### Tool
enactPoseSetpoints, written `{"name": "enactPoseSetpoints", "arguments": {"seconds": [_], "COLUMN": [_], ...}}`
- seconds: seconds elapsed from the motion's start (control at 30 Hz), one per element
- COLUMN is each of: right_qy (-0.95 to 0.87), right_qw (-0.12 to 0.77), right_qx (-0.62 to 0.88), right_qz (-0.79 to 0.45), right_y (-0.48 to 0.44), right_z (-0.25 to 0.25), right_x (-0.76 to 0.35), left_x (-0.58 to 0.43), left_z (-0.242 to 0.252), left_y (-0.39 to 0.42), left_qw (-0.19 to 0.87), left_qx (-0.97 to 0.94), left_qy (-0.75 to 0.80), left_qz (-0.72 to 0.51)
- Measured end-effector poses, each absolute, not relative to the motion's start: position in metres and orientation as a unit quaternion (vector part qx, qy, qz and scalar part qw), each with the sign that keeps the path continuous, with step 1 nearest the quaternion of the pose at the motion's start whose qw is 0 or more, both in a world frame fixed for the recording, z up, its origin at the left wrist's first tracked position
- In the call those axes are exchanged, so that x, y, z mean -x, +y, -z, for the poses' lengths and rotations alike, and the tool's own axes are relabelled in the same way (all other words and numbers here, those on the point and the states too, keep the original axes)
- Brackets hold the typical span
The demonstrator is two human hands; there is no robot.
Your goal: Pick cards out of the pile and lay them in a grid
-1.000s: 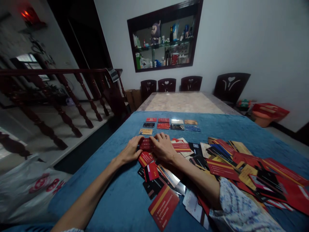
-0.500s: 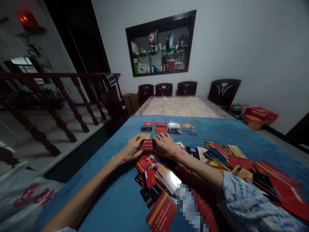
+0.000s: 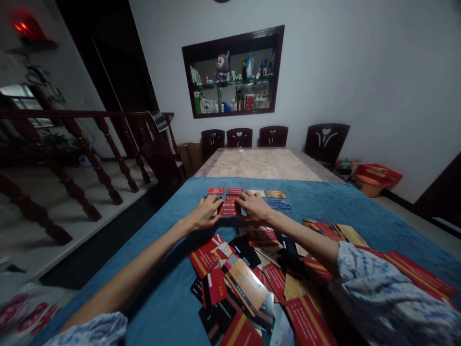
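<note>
Between my two hands is a red card (image 3: 228, 207), gripped at its left end by my left hand (image 3: 206, 212) and at its right end by my right hand (image 3: 254, 207). It is over the front of the card rows, and whether it touches the cloth I cannot tell. Behind it lie rows of cards: a red card (image 3: 216, 191), another red card (image 3: 235, 191), a gold card (image 3: 276, 194) and a blue card (image 3: 278, 204). My hands partly cover several others. Nearer me spreads a loose pile of cards, with a gold card (image 3: 248, 283) on top.
A blue cloth (image 3: 162, 283) covers the near part of the table, and its pale top (image 3: 252, 163) shows beyond. More red and gold cards (image 3: 419, 271) lie at right. Dark chairs (image 3: 327, 142) stand around the far end. At left runs a wooden railing (image 3: 101, 163).
Both hands have moved forward with the red card, away from the loose pile toward the rows. The view has shifted slightly, and more of the pile shows.
</note>
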State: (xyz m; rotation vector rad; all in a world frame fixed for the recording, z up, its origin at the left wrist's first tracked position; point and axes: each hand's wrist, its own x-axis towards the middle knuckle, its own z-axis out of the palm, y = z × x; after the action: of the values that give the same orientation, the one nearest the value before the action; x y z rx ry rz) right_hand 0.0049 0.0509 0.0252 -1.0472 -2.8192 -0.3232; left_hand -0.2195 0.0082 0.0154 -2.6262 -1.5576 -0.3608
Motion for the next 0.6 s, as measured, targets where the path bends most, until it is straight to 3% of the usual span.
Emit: {"name": "enactPoseSetpoints", "arguments": {"seconds": [0.6], "right_qy": [-0.899], "right_qw": [-0.015], "right_qx": [0.435], "right_qz": [0.060], "right_y": [0.127], "right_z": [-0.049], "right_x": [0.005], "left_x": [0.201], "left_z": [-0.017], "left_y": [0.115], "left_qw": [0.017], "left_qx": [0.825], "left_qy": [-0.560], "left_qz": [0.079]}}
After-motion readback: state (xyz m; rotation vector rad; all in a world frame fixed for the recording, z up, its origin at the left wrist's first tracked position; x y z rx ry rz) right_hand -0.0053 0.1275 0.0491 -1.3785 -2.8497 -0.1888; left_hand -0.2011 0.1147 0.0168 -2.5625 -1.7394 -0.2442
